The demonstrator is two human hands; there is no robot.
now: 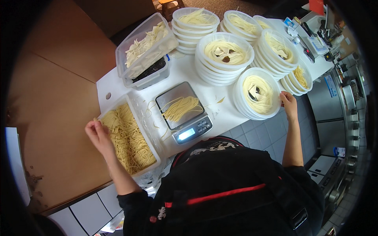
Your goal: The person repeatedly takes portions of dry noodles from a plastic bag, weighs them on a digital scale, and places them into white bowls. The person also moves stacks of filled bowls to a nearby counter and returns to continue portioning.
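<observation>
My left hand (99, 137) is at the left rim of a white plastic tub (144, 129) filled with yellow noodles (127, 141). Its fingertips are close together; whether they pinch a bit of noodle is too small to tell. My right hand (290, 106) has its fingers on the right rim of the top white plastic bowl (238, 101) in the nearest stack. Inside that bowl lie pale noodles (260, 103) with flat dough pieces and something dark in the middle. Between the hands stands a digital kitchen scale (193, 131), its display lit, with a bundle of yellow noodles (181, 108) on its plate.
More stacked bowls of noodles (226, 50) fill the far side of the white table (186, 70). A clear bin (122, 56) of dough pieces sits tilted over another container (147, 84) with dark contents. Loose scraps lie about the scale. A brown panel (59, 118) stands left; steel kitchen units (329, 103) stand right.
</observation>
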